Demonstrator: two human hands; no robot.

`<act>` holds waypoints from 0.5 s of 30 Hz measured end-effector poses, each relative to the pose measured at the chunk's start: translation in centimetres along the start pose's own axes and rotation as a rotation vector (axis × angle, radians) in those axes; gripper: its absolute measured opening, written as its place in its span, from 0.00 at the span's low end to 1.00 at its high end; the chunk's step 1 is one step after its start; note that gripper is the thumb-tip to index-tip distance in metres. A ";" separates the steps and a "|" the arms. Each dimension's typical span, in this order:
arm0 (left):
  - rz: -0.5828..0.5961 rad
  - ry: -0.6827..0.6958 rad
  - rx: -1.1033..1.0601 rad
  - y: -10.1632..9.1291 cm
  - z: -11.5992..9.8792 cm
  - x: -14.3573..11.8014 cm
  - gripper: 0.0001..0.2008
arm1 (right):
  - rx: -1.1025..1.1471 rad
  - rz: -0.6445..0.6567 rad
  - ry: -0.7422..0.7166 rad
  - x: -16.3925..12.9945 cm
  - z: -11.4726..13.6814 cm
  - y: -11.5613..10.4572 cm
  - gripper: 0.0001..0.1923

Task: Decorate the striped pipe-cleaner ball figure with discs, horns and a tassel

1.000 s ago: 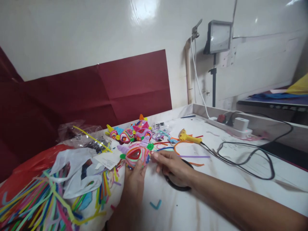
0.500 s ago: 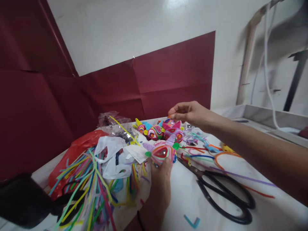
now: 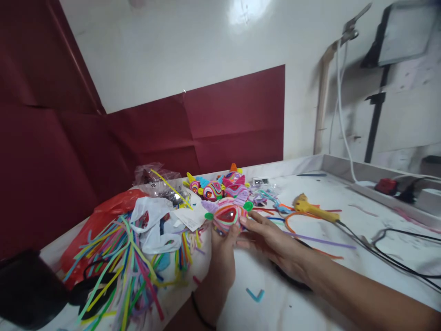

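A colourful pipe-cleaner animal head (image 3: 225,214) with lilac horns, green ears and a red gem-like piece is held above the table. My left hand (image 3: 222,253) grips it from below, its thumb on the lower front. From the right, my right hand (image 3: 265,232) closes on its side, thumb near the green ear. Several similar pipe-cleaner heads (image 3: 212,190) sit just behind, one with an orange tip (image 3: 233,167) sticking up. Under my right forearm lie black-handled scissors (image 3: 289,278), mostly hidden.
Loose pipe cleaners (image 3: 127,257) spill from a red plastic bag (image 3: 74,248) at left, beside a white bag (image 3: 160,241). A yellow glue gun (image 3: 315,209) with a black cord lies at right. A short bent blue piece (image 3: 255,294) lies in front. The table has a raised back edge.
My right hand has come down from over the heads at the back to the one in my left hand. The view has turned right, bringing the whole glue gun into sight.
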State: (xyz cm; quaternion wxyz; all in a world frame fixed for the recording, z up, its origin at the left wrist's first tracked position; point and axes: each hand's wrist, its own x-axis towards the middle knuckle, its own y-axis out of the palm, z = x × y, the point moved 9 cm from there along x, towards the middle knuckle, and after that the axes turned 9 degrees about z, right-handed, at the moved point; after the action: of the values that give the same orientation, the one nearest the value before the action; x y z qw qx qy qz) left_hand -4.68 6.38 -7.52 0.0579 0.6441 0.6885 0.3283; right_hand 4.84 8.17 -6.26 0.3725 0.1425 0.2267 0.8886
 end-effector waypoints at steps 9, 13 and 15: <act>0.236 0.022 0.142 4.5 -1.4 -1.5 0.32 | 0.127 -0.052 -0.220 -2.9 1.6 0.2 0.21; 0.084 -0.119 0.356 1.4 -3.9 -1.3 0.37 | 0.123 -0.134 -0.210 -4.2 2.5 -0.9 0.23; -0.024 -0.144 0.640 -1.4 -7.4 0.0 0.26 | 0.122 -0.226 -0.162 -5.1 2.4 -2.2 0.27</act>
State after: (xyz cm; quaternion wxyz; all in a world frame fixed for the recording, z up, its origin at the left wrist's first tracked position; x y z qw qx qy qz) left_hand -9.60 3.61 -2.49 -0.0951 0.6430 0.7584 0.0483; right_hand 10.65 6.57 -5.79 0.4778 0.2099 0.2642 0.8111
